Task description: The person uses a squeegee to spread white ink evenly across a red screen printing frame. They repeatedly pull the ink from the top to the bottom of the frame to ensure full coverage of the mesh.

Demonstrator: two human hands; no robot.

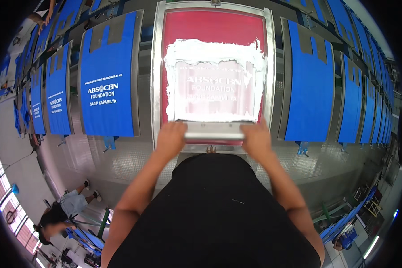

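A screen printing frame [269,67] with a metal rim and pink-red mesh [214,27] lies in front of me. White ink [196,50] is smeared thickly round the middle of the mesh, and pale lettering shows inside it. Across the near end of the mesh lies a metal squeegee [213,129]. My left hand [172,137] is closed round its left end, my right hand [256,136] round its right end. Both hands sit level, close to the near rim. The squeegee's lower edge is hidden, as are most fingertips.
Blue fabric panels on flat boards stand in rows at both sides; the nearest left panel [107,76] bears white print, the nearest right panel [309,85] shows plain blue. Metal clamps [303,148] jut from the boards' near ends. A person [60,212] is at the lower left.
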